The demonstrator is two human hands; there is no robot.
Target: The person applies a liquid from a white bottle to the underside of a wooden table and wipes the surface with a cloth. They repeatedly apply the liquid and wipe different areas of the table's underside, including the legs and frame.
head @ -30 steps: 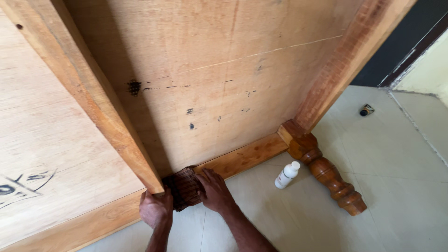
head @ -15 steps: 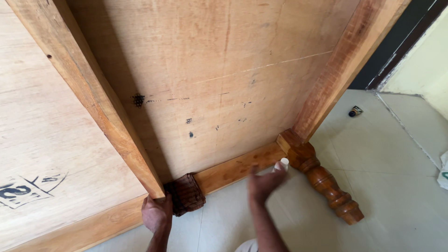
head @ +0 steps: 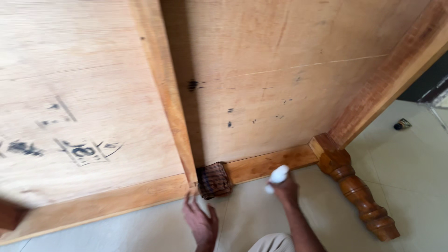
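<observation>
A wooden table lies on its side, its plywood underside (head: 261, 70) facing me. A brown checked cloth (head: 214, 180) is wedged where the cross brace (head: 168, 93) meets the bottom rail (head: 266, 163). My left hand (head: 200, 223) hovers just below the cloth with its fingers spread, holding nothing. My right hand (head: 284, 187) grips a small white bottle (head: 278, 176), lifted off the floor in front of the rail.
A turned wooden leg (head: 359, 196) sticks out along the floor at the right. A small dark object (head: 402, 124) lies on the pale tiled floor (head: 410, 177) further right. Another leg's end (head: 9, 215) shows at the left edge.
My right hand left the cloth, reached right and picked up the white bottle. My left hand let go of the brace end and dropped lower. The view shifted left.
</observation>
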